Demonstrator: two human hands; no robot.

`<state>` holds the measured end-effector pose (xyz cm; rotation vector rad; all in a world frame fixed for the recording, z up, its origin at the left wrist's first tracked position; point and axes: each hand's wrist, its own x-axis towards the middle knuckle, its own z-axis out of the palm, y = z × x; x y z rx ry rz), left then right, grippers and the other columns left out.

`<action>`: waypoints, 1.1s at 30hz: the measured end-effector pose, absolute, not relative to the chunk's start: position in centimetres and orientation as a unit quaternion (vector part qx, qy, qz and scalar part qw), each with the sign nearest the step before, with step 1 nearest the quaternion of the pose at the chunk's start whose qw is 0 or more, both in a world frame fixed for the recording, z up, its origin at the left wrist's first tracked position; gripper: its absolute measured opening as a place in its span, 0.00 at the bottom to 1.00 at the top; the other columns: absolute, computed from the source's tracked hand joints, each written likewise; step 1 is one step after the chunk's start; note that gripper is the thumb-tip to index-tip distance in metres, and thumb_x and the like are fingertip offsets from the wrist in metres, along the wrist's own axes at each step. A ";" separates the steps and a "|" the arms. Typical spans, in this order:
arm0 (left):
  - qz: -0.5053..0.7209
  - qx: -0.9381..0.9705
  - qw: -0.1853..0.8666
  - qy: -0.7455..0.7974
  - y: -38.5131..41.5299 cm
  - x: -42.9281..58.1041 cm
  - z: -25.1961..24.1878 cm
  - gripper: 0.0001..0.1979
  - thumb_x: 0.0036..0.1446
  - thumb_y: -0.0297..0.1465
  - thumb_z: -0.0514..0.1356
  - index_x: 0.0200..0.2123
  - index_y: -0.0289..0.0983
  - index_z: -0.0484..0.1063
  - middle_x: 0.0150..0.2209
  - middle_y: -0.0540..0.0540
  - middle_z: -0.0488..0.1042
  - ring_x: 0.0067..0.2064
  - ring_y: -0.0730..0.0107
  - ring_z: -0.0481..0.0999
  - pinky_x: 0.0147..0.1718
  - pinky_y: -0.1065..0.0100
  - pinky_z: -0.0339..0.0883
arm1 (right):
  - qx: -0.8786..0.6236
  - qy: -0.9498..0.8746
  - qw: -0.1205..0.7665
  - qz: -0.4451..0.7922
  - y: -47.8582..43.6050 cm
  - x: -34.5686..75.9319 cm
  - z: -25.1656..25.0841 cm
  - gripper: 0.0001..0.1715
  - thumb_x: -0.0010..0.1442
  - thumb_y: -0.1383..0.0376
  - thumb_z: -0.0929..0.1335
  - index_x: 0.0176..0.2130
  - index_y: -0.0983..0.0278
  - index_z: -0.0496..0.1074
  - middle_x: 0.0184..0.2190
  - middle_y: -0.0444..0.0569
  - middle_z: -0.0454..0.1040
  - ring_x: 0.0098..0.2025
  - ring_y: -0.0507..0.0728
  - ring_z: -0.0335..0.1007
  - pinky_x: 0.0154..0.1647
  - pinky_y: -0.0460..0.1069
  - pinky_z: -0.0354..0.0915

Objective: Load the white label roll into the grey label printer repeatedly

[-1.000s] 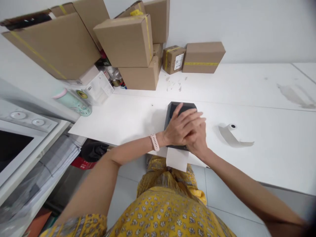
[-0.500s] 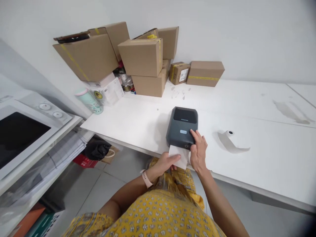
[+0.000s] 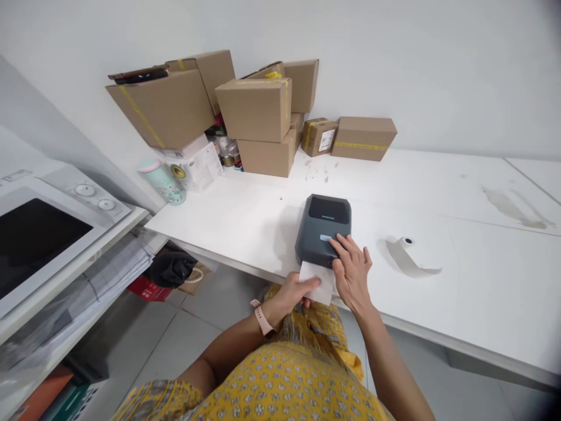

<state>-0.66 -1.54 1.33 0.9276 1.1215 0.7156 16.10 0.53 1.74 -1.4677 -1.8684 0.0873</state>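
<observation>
A dark grey label printer (image 3: 318,231) stands near the front edge of the white table. White paper (image 3: 319,280) sticks out of its front side, over the table edge. My left hand (image 3: 294,294) pinches this paper, thumb on top and fingers beneath. My right hand (image 3: 352,270) lies on the printer's front right part, its fingers stretched across the top beside the small light-coloured button (image 3: 325,238). The thumb rests by the front edge of the printer. To the right of the printer is a small paper roll (image 3: 407,241) with a loose strip trailing from it.
Stacked cardboard boxes (image 3: 254,111) stand at the back left, with two smaller boxes by the wall, one a long box (image 3: 363,138). A mint tumbler (image 3: 162,182) is at the table's left end. The microwave (image 3: 48,222) sits on a shelf unit at left.
My right hand has moved left and further onto the printer's top, its fingers now beside the button. My left hand keeps its pinch on the paper. The camera view has shifted slightly.
</observation>
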 end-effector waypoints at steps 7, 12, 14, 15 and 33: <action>0.313 0.436 0.657 0.530 -1.4 -0.5 0.5 0.21 0.52 0.48 0.63 0.24 0.35 0.70 0.17 0.51 0.67 0.17 0.76 0.63 0.18 0.71 0.57 | -0.597 -0.730 0.316 -0.099 1.4 15.1 4.7 0.18 0.70 0.60 0.60 0.54 0.53 0.73 0.55 0.49 0.74 0.57 0.61 0.67 0.65 0.63 0.45; 0.323 0.455 0.634 0.535 -2.3 -1.0 -1.5 0.27 0.54 0.53 0.59 0.18 0.37 0.64 0.15 0.53 0.63 0.17 0.77 0.61 0.19 0.71 0.54 | -0.570 -0.737 0.329 -0.153 3.1 14.3 6.0 0.12 0.69 0.63 0.63 0.38 0.59 0.75 0.54 0.46 0.77 0.65 0.64 0.62 0.68 0.65 0.38; 0.347 0.461 0.609 0.545 -2.5 -1.6 -1.9 0.27 0.57 0.53 0.57 0.18 0.37 0.63 0.15 0.53 0.63 0.18 0.76 0.61 0.21 0.71 0.55 | -0.550 -0.746 0.343 -0.156 3.8 14.1 5.6 0.11 0.68 0.64 0.64 0.34 0.60 0.74 0.54 0.45 0.78 0.66 0.62 0.61 0.70 0.64 0.37; 0.373 0.461 0.582 0.556 -2.5 -2.0 -1.8 0.27 0.58 0.51 0.56 0.18 0.38 0.62 0.15 0.53 0.62 0.19 0.76 0.62 0.22 0.71 0.56 | -0.545 -0.745 0.352 -0.155 4.0 14.1 5.2 0.10 0.68 0.65 0.64 0.35 0.60 0.73 0.54 0.44 0.78 0.66 0.62 0.61 0.70 0.64 0.37; 0.559 0.525 0.391 0.509 1.7 0.1 0.7 0.26 0.69 0.45 0.47 0.65 0.43 0.62 0.69 0.44 0.59 0.70 0.62 0.56 0.69 0.58 0.50 | -0.627 -0.570 0.503 0.171 -0.9 15.2 -1.5 0.31 0.72 0.54 0.51 0.71 0.50 0.47 0.72 0.48 0.51 0.74 0.61 0.41 0.70 0.69 0.47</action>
